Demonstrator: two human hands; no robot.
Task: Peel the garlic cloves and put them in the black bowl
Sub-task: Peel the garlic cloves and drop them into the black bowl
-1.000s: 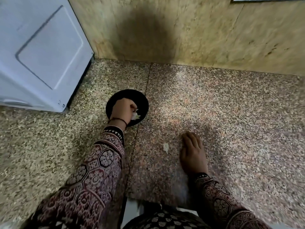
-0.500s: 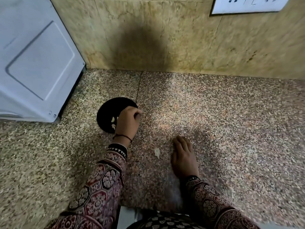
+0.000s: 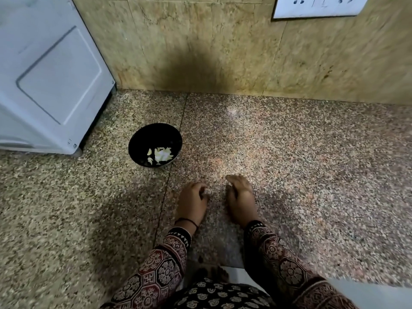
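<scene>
The black bowl (image 3: 142,139) stands on the speckled granite counter (image 3: 312,163), left of centre, with several pale peeled garlic cloves (image 3: 161,155) inside. My left hand (image 3: 192,200) is low on the counter, to the right of and nearer than the bowl. Its fingers curl round a small pale garlic piece (image 3: 207,192) at the fingertips. My right hand (image 3: 239,197) lies flat on the counter just to the right of it, fingers straight and holding nothing.
A white appliance (image 3: 51,81) fills the back left, close to the bowl. A beige stone wall (image 3: 223,45) runs behind the counter, with a white switch plate (image 3: 316,6) at the top right. The counter's front edge (image 3: 223,267) is near my body.
My left hand has left the bowl and moved right and toward me to the pale piece beside my right hand. The cloves in the bowl now show. The view has shifted.
</scene>
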